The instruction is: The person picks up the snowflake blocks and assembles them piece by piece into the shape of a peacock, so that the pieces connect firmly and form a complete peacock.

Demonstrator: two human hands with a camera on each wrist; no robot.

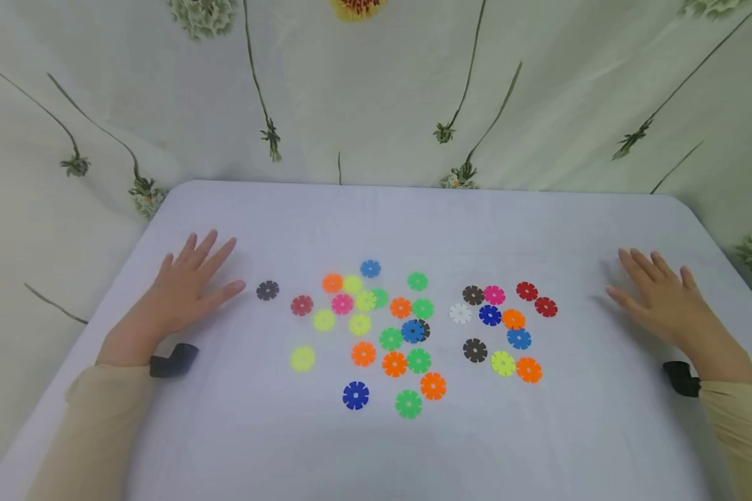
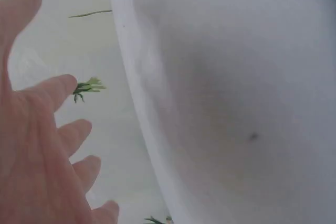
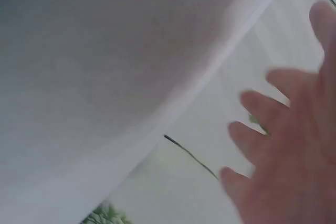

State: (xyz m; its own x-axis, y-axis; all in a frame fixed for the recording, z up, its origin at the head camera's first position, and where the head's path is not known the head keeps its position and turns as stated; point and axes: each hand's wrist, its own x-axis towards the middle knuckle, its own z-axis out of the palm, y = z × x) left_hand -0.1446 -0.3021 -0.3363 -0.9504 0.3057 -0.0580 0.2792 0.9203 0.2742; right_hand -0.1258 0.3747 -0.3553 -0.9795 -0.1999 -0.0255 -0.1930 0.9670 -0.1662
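My left hand (image 1: 184,292) is at the left side of the white table, palm down with fingers spread, holding nothing. Nearest to it lies a dark grey notched disc (image 1: 267,291), a little right of the thumb. Over at the right side, my right hand (image 1: 661,296) is also spread and holds nothing; a red notched disc (image 1: 546,307) is the closest piece to it. Between the hands many flat, flower-like plastic discs lie scattered, among them a dark blue disc (image 1: 355,395) and a white disc (image 1: 460,313). One light blue disc (image 1: 412,331) overlaps a dark one. Both wrist views show spread fingers.
The white table (image 1: 376,452) has rounded far corners. Behind it hangs a pale cloth (image 1: 363,90) printed with flowers and stems. A black wrist piece (image 1: 174,360) sits at the left cuff and another black piece (image 1: 682,379) at the right cuff.
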